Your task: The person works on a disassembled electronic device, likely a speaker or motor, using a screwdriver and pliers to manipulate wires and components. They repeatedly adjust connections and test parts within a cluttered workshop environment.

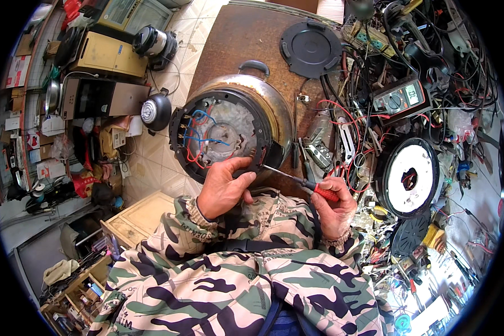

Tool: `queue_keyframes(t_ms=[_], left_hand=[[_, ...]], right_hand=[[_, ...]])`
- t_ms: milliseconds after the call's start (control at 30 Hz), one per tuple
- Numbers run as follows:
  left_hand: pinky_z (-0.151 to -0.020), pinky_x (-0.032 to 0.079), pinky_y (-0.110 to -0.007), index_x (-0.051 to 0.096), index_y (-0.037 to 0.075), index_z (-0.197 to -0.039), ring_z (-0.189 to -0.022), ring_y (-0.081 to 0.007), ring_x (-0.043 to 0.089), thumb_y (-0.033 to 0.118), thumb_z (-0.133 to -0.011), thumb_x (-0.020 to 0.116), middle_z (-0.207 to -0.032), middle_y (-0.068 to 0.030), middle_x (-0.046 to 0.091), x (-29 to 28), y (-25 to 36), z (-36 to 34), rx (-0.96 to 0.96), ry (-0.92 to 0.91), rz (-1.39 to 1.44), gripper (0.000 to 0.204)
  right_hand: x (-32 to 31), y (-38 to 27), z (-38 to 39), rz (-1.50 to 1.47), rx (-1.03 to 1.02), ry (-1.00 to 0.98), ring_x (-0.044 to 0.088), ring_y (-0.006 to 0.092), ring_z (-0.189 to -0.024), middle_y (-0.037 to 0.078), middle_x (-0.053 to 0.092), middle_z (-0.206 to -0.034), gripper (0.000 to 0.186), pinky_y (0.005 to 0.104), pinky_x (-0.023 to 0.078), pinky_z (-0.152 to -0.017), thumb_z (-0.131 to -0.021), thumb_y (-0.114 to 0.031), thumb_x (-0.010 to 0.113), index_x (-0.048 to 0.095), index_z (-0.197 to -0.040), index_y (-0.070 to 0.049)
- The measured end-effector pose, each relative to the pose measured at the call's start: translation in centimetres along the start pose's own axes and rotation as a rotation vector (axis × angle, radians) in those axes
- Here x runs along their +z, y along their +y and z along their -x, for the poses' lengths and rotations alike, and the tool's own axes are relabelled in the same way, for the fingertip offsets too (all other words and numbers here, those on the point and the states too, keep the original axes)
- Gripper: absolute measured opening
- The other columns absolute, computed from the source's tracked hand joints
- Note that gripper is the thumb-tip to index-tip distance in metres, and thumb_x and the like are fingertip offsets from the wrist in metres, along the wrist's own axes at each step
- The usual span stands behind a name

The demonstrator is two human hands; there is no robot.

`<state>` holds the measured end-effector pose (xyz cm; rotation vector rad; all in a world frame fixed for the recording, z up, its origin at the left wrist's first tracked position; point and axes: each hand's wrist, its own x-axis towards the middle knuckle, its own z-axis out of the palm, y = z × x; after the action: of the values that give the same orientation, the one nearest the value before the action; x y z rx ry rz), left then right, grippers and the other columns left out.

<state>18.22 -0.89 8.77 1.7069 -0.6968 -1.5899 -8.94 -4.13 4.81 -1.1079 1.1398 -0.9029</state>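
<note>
An electric pot (280, 106) with a stained metal body lies tipped on the bench, its underside facing me. Inside its black base ring (261, 120) are a grey metal plate (229, 126) and blue and red wires. My left hand (221, 187) grips the near edge of that ring, with fingers and thumb bent; some fingertips are hidden. In my right hand (335, 210) is a screwdriver (319, 190) with a red and black handle. Its shaft points left, and the tip meets the ring's lower right edge, close to my left fingers.
A round black cover (311, 49) lies on the brown bench (229, 36). To the right are a multimeter (396, 101), tangled cables, a round black-rimmed part (407, 178) and many scattered tools. A wooden drawer (137, 218) stands at left, with a microwave (89, 98) and other appliances beyond.
</note>
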Motion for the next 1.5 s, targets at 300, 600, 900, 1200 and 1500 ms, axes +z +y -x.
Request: queue_keyframes(t_ms=[300,600,900,1200,1500], left_hand=[[-0.054,0.052,-0.024,0.055,-0.014,-0.131,-0.057,-0.0113,0.064,0.003,-0.098,0.062,-0.109,-0.0125,0.071,0.0,0.2,0.0,-0.026,-0.007,0.008,0.038],[-0.054,0.052,-0.025,0.052,-0.017,-0.132,-0.058,-0.0127,0.065,0.005,-0.098,0.064,-0.108,-0.0149,0.07,-0.1,0.2,0.0,-0.01,-0.011,0.002,0.042],[-0.053,0.051,-0.025,0.052,-0.017,-0.132,-0.057,-0.0129,0.065,0.006,-0.097,0.066,-0.105,-0.0151,0.07,0.1,0.2,-0.1,0.017,-0.002,0.039,0.045],[-0.049,0.047,-0.024,0.054,-0.017,-0.13,-0.058,-0.0134,0.067,0.006,-0.094,0.067,-0.102,-0.016,0.071,0.3,1.7,0.2,-0.024,0.009,-0.03,0.044],[-0.042,0.039,-0.021,0.056,-0.01,-0.131,-0.059,-0.0108,0.066,0.01,-0.095,0.069,-0.094,-0.0092,0.07,-0.4,1.6,-0.2,-0.108,0.005,-0.016,0.044]], right_hand=[[0.1,0.1,-0.2,0.068,-0.091,-0.016,0.062,0.0143,-0.097,0.008,0.06,-0.114,0.033,0.0246,0.051,-0.083,-0.081,0.01,0.075,0.065,-0.11,-0.003],[-0.3,-1.7,-0.5,0.048,0.253,-0.065,0.063,0.0077,-0.065,0.003,0.067,-0.08,0.024,0.0221,0.05,-0.059,-0.099,-0.013,0.069,0.063,-0.115,0.004],[0.0,0.8,-0.4,-0.14,0.065,0.027,0.061,0.009,-0.093,0.004,0.065,-0.109,0.024,0.0235,0.05,-0.083,-0.085,0.004,0.075,0.064,-0.106,-0.001],[0.6,0.6,-0.1,-0.103,-0.034,0.082,0.062,0.0097,-0.095,0.004,0.065,-0.109,0.024,0.0248,0.051,-0.086,-0.085,0.005,0.076,0.065,-0.105,-0.001],[0.5,0.8,0.2,-0.112,-0.005,0.064,0.063,0.0095,-0.092,0.004,0.067,-0.105,0.023,0.0251,0.051,-0.084,-0.087,0.003,0.075,0.065,-0.106,0.0]])
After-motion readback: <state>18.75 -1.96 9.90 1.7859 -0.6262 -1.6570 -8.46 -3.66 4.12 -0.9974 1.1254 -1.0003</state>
